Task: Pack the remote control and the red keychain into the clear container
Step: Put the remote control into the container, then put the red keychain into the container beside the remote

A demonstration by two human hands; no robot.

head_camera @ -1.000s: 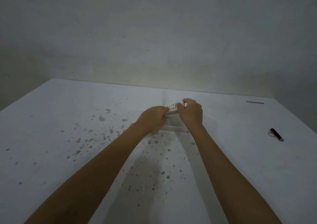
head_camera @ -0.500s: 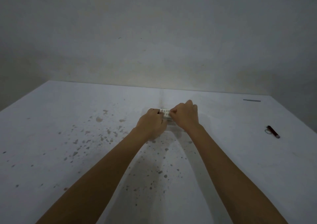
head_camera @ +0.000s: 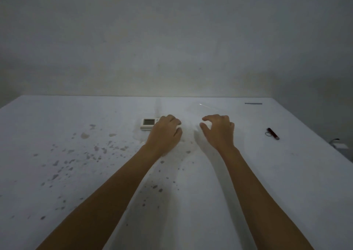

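Note:
The white remote control [head_camera: 148, 124] lies flat on the white table [head_camera: 76, 115], its small screen facing up. My left hand [head_camera: 164, 135] covers its right end, fingers curled over it. My right hand [head_camera: 218, 131] hovers a little to the right, thumb and fingers apart, with nothing visible between them. The clear container [head_camera: 207, 106] shows only as a faint glinting edge just beyond my right hand; I cannot make out its outline. The red keychain [head_camera: 273, 134], with a metal ring at its left end, rests on the table far to the right, apart from both hands.
Dark stains [head_camera: 95, 150] speckle the table on the left and in the middle. A thin dark strip [head_camera: 253, 103] lies at the far right corner. A white object with a cable [head_camera: 340, 145] sits beyond the table's right edge. A plain wall stands behind.
Both hands held the remote together in the middle. Now the remote lies flat further left under my left hand, and my right hand has let go and moved right.

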